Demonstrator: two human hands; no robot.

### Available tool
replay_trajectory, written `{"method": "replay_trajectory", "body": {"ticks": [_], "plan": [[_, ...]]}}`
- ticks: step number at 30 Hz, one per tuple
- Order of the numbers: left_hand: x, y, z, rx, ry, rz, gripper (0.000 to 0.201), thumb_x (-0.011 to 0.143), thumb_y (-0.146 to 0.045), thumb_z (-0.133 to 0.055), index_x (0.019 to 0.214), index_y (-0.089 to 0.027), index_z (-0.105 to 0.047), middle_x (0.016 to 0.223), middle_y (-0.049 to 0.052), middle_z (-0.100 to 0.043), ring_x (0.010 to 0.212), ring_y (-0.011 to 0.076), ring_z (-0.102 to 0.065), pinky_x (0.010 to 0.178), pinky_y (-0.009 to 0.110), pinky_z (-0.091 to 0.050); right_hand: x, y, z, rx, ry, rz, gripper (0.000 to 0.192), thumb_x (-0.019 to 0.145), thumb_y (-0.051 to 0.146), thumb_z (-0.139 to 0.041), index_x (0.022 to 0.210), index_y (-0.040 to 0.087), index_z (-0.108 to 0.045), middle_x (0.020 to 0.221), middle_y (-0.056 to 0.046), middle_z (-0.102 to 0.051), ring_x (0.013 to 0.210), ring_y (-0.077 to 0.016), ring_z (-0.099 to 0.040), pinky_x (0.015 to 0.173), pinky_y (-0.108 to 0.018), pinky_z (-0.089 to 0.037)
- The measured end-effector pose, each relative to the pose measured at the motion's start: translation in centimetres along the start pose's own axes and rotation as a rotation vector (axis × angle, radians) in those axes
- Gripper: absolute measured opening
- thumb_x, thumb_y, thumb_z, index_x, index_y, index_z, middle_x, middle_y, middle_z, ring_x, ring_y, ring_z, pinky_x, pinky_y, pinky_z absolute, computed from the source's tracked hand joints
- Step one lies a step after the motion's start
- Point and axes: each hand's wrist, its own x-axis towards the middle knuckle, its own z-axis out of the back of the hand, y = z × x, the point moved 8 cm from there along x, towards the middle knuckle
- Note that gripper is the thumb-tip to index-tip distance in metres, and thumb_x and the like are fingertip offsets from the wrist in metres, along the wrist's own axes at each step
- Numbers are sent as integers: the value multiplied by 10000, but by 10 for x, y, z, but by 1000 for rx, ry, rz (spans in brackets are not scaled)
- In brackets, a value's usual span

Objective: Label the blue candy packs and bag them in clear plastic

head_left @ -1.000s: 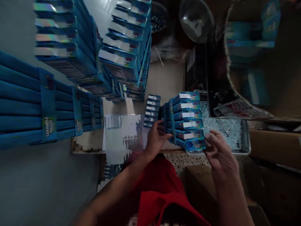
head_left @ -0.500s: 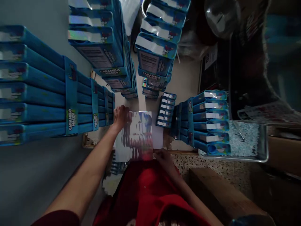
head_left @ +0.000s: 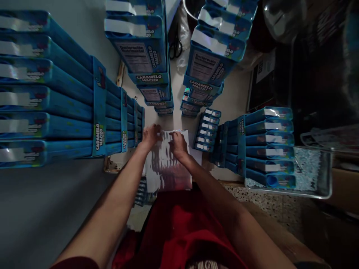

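Observation:
A shiny silver sheet [head_left: 168, 172], with rows of strip-like patches and red reflections, lies in front of me over the table's front edge. At its upper left corner, my left hand [head_left: 152, 136] has its fingers curled and closed on the sheet. My right hand [head_left: 178, 145] is over the sheet's upper part, fingers bent down and pinched together near the top edge. Whatever is between those right fingertips is too small to make out. Under the sheet, a plain white sheet [head_left: 197, 156] shows on the right.
Tall stacks of blue "Caramelo Macizo" boxes rise at the left [head_left: 70, 108], back left [head_left: 140, 56], back right [head_left: 213, 56] and right [head_left: 266, 145]. A short row of small boxes [head_left: 207, 129] stands nearby. A metal tray [head_left: 327, 186] holds pale blue bits. Black scissors [head_left: 176, 48] lie behind.
My right hand has moved from the table's front edge up onto the shiny sheet, near its top. My left hand stays at the sheet's upper left corner. The view has shifted slightly.

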Motion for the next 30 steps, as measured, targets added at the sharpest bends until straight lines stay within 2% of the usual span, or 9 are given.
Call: {"method": "replay_trajectory", "body": {"ticks": [5, 10, 13, 15, 18, 19, 21, 24, 30], "plan": [[-18, -4, 5, -2, 14, -51, 146, 864, -263, -661, 872, -169, -773, 940, 162, -757, 999, 336, -674, 859, 419, -388, 8, -10, -1, -149, 84, 32, 515, 910, 98, -580, 1410, 223, -590, 1412, -113, -578, 1177, -283, -527, 1007, -387, -466], [-49, -6, 21, -15, -66, -97, 111, 860, -236, -678, 905, -193, -769, 1103, 157, -729, 1132, 326, -625, 907, 407, -412, 2, -19, 11, -176, 126, 24, 260, 993, 218, -555, 1194, 234, -720, 1193, -100, -664, 1133, -278, -534, 955, -361, -430], [-58, -4, 21, -56, -63, -98, 117, 877, -251, -676, 944, -197, -756, 1020, 121, -734, 1037, 289, -651, 831, 368, -446, 0, -22, 14, -188, 145, 2, 206, 990, 218, -558, 1069, 227, -749, 1095, -97, -693, 1101, -274, -555, 908, -346, -411], [-59, -3, 20, -103, -80, -100, 283, 842, -258, -724, 1116, -189, -736, 1047, 115, -738, 1031, 288, -658, 837, 361, -459, 0, -22, 16, -184, 149, -1, 193, 980, 201, -560, 1036, 225, -743, 1082, -85, -709, 1075, -263, -577, 872, -333, -401], [-56, -4, 24, -132, -153, -127, 745, 744, -254, -817, 1445, -191, -575, 1329, 158, -670, 1232, 333, -599, 1012, 396, -423, 1, -21, 17, -166, 163, 4, 202, 972, 171, -546, 1049, 236, -721, 1045, -42, -735, 989, -222, -619, 812, -303, -388], [-55, -3, 24, -136, -149, -127, 781, 739, -260, -820, 1471, -199, -556, 1366, 163, -655, 1274, 345, -577, 1069, 418, -385, 2, -20, 19, -161, 168, 5, 204, 974, 169, -542, 1054, 242, -715, 1018, -26, -743, 955, -211, -629, 793, -298, -384], [-53, -1, 22, -161, -82, -99, 597, 780, -295, -785, 1357, -203, -660, 1287, 150, -708, 1246, 347, -601, 1095, 438, -352, 4, -20, 24, -158, 167, 4, 200, 982, 181, -539, 1061, 248, -710, 980, -12, -752, 920, -205, -637, 778, -300, -379], [-53, 2, 20, -224, 31, -53, 317, 852, -385, -704, 1098, -199, -776, 1030, 108, -781, 1015, 287, -685, 909, 355, -433, 6, -17, 36, -173, 139, -3, 194, 994, 197, -540, 1073, 229, -715, 1000, -44, -749, 968, -234, -624, 847, -334, -377], [-58, 4, 19, -493, 144, 43, 415, 824, -520, -629, 914, -149, -792, 653, 0, -638, 630, 157, -526, 587, 269, -339, -4, 19, 51, -213, -30, 104, 324, 1002, 196, -546, 1297, 213, -678, 1324, -119, -642, 1231, -315, -472, 1034, -437, -329]]}}
